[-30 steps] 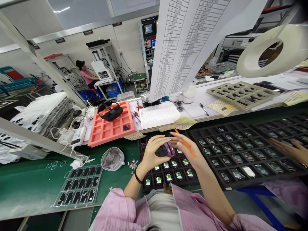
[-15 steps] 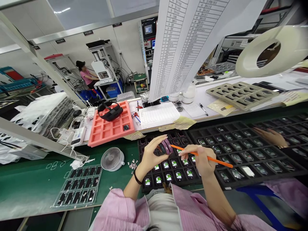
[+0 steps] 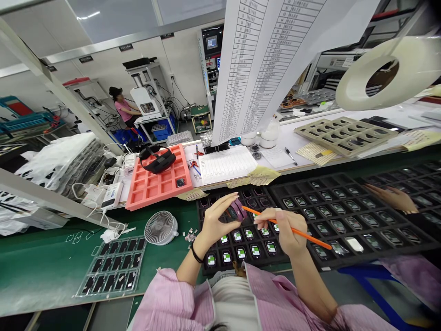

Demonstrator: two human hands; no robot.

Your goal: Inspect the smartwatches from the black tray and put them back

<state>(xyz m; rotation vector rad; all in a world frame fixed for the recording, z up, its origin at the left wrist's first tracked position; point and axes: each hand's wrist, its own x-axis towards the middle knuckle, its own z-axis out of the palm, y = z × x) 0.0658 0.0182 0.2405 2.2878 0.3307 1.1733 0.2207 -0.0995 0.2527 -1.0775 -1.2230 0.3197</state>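
My left hand point(image 3: 214, 224) holds a purple-sided watch case point(image 3: 238, 209) between thumb and fingertips, tilted on its edge above a black tray point(image 3: 273, 262). In my right hand point(image 3: 288, 230) is a thin orange stick tool point(image 3: 315, 240), gripped like a pen. Its tip meets the case's right side or comes very close; I cannot tell which. What kind of tip it has is too small to make out. Below both hands, the tray holds several watches point(image 3: 255, 250) with green-and-white screens, and darker cases at its far side.
Another person's hand point(image 3: 394, 198) rests over the trays at the right. A small fan point(image 3: 161, 228) and a clear tray of black pieces point(image 3: 113, 266) stand left. Behind are a pink compartment tray point(image 3: 138, 195) and a hanging printed sheet point(image 3: 257, 69). A tape roll point(image 3: 351, 87) hangs upper right.
My right hand and the orange stick have shifted slightly left toward the case. My left hand and the watch case stay almost still.
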